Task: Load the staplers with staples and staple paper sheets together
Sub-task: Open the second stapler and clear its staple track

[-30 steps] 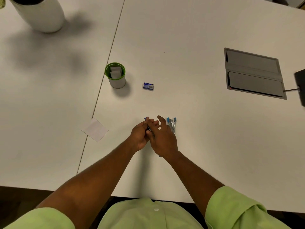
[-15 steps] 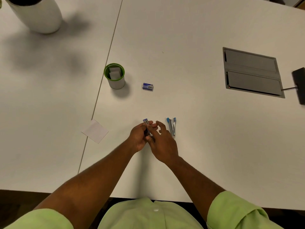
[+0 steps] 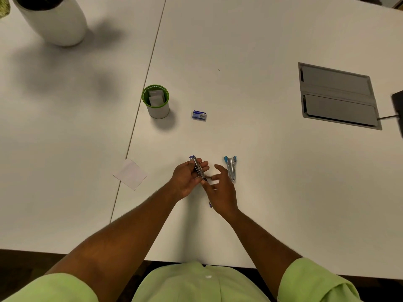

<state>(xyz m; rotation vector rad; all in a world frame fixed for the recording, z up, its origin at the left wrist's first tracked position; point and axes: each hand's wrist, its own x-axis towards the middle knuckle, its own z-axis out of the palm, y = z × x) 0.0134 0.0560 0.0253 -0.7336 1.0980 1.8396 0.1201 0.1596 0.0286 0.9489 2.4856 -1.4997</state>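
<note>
My left hand [image 3: 186, 179] grips a small metal stapler [image 3: 197, 167] with a blue tip, held open above the table. My right hand [image 3: 220, 190] is beside it and pinches the stapler's near end with thumb and forefinger; its other fingers are spread. The stapler's blue handle part [image 3: 210, 204] shows below the right hand. A second stapler [image 3: 231, 167], light blue and metal, lies open on the table just right of my hands. A small blue staple box [image 3: 199, 115] lies farther away. A white paper sheet [image 3: 130, 174] lies to the left.
A green-rimmed cup [image 3: 155, 101] holding folded papers stands left of the staple box. A big white vase [image 3: 54, 18] is at the far left. A grey cable hatch [image 3: 338, 95] is set into the table [image 3: 261, 51] at right, with a dark object [image 3: 398, 110] at the edge.
My hands have drawn slightly apart. The stapler in my left hand is more exposed now, and my right hand has slid back to its near end, away from the second stapler.
</note>
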